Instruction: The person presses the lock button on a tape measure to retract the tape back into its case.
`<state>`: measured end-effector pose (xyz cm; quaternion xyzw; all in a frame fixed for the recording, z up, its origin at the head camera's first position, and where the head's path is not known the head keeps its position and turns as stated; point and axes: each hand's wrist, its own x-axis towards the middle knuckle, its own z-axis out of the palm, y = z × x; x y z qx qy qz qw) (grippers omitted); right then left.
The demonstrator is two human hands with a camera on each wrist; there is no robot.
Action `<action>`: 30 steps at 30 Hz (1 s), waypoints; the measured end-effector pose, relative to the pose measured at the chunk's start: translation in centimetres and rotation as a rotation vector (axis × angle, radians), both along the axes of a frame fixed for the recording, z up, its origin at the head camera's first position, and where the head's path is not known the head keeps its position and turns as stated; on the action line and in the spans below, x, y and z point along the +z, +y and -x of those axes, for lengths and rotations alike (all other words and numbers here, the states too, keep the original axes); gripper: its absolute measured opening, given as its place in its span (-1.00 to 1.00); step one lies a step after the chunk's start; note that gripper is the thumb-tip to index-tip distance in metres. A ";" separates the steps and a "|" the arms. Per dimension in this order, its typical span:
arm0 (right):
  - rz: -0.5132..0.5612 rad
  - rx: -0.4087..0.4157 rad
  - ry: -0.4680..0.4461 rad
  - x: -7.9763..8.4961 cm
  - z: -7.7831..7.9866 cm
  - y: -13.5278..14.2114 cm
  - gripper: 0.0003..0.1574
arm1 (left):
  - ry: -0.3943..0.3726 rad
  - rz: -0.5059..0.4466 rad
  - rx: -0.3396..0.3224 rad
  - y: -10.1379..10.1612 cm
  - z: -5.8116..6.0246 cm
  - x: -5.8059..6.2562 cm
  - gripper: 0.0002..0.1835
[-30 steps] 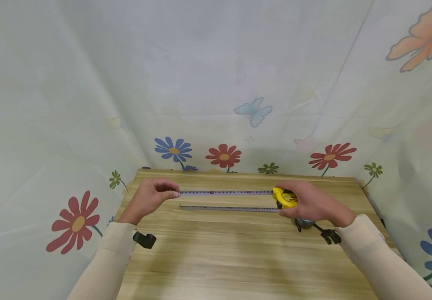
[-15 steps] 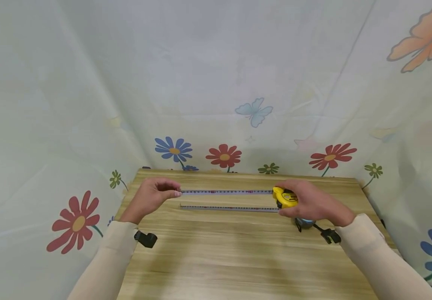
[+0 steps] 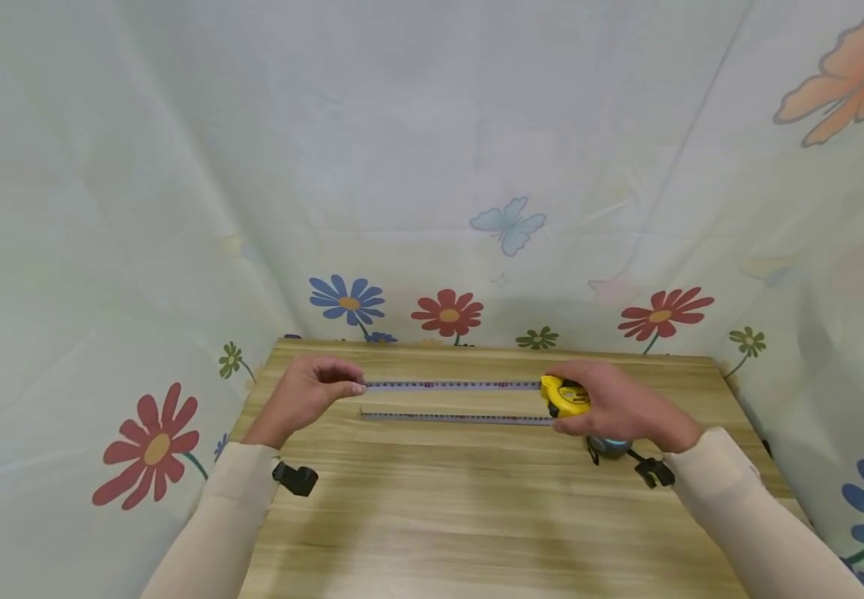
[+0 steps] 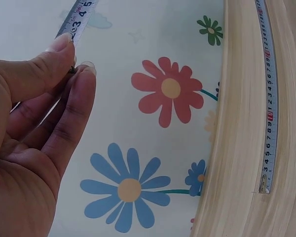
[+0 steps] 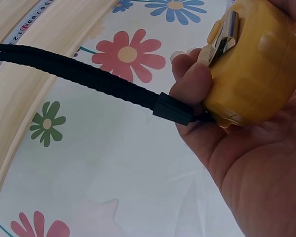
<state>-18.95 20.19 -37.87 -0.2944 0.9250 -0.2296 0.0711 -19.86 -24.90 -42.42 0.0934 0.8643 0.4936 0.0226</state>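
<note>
My left hand (image 3: 305, 401) pinches the end of a tape measure's blade (image 3: 454, 385) between thumb and fingertips; the left wrist view shows the thumb (image 4: 63, 44) pressed near the tip. That blade runs straight across, above the table, into a yellow tape measure (image 3: 567, 397). My right hand (image 3: 612, 405) grips the yellow case, fingers and thumb wrapped around it. A black wrist strap (image 5: 108, 86) hangs off the case in the right wrist view. Below, a second blade (image 3: 454, 418) lies extended on the table, parallel to the first. Its dark grey-blue tape measure (image 3: 609, 448) is partly hidden under my right hand.
The wood-grain table (image 3: 432, 507) ends at a white curtain (image 3: 402, 166) printed with flowers and butterflies, which closes in the back and both sides. Black camera mounts (image 3: 295, 478) sit at my wrists.
My right hand with the yellow tape measure has shifted slightly left, and my left hand slightly right. The stretch of blade between them looks a little shorter.
</note>
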 end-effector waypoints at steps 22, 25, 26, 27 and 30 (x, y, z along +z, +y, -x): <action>-0.005 0.009 -0.016 0.2 0.3 -0.6 -0.18 | 0.032 -0.001 -0.034 0.5 0.1 -0.2 -0.81; -0.014 -0.001 -0.019 0.1 0.4 -0.7 -0.18 | 0.043 0.000 -0.036 0.5 0.0 -0.1 -0.82; -0.016 -0.004 -0.019 0.1 0.4 -0.8 -0.18 | 0.047 0.001 -0.036 0.5 0.0 -0.1 -0.83; -0.020 -0.006 -0.017 0.1 0.4 -0.8 -0.17 | 0.051 0.004 -0.036 0.5 0.0 -0.1 -0.84; -0.026 -0.013 -0.016 0.1 0.5 -0.8 -0.16 | 0.058 0.012 -0.032 0.6 0.0 -0.1 -0.85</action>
